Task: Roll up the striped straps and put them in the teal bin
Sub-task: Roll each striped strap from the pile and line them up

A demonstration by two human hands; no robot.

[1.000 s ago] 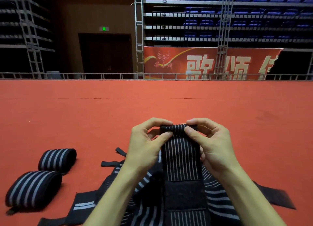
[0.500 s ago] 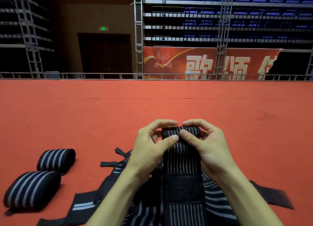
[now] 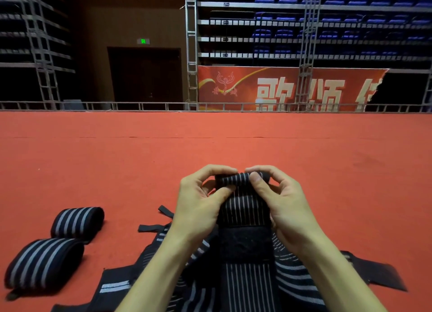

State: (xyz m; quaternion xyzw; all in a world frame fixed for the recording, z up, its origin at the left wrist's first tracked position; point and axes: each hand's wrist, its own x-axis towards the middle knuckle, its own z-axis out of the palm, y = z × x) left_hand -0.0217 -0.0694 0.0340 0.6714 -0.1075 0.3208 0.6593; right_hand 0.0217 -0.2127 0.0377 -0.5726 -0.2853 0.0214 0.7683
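The red carpeted floor (image 3: 233, 148) spreads from 9 to 3 o'clock. At 6 o'clock lies a heap of loose striped straps (image 3: 294, 281), black with pale stripes, overlapping one another. One working strap (image 3: 245, 209) runs from that heap toward 12 o'clock. At 8 o'clock, well apart from the heap, a near finished roll (image 3: 44, 262) and a far finished roll (image 3: 77, 221) lie on the floor just beside each other. The left hand (image 3: 198, 209) and the right hand (image 3: 287, 206) meet at the strap's far end. Each grip pinches the started coil (image 3: 236, 179), with the thumb on its near face and the fingers curled over the top. A dark fuzzy patch (image 3: 245, 244), probably the fastener, crosses the strap below the hands. The webbing looks light, soft and stretchy. It would likely spring loose, so it is best held at both edges of the coil under even tension. The teal bin is out of view.
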